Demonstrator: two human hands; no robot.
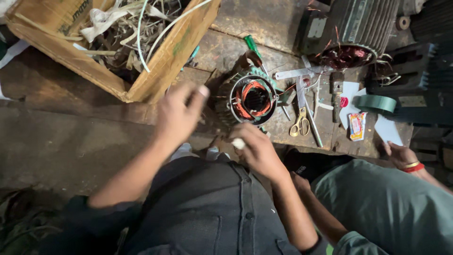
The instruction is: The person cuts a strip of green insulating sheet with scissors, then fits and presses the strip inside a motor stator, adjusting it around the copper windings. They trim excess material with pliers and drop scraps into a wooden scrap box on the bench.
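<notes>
A small motor stator (253,99) with orange copper windings stands on the dirty wooden bench (61,141) in front of me. My left hand (178,114) hovers just left of it, blurred, fingers loosely curled with nothing seen in them. My right hand (255,150) sits below the stator, closed on a small white piece (238,143). Both hands are apart from the stator.
A wooden crate (165,61) of paper strips and scraps stands at upper left. Scissors (300,123), a green-handled screwdriver (252,46), a green tape roll (376,103), white paper pieces and a larger motor (351,33) lie to the right. Another person's hand (401,156) rests at right.
</notes>
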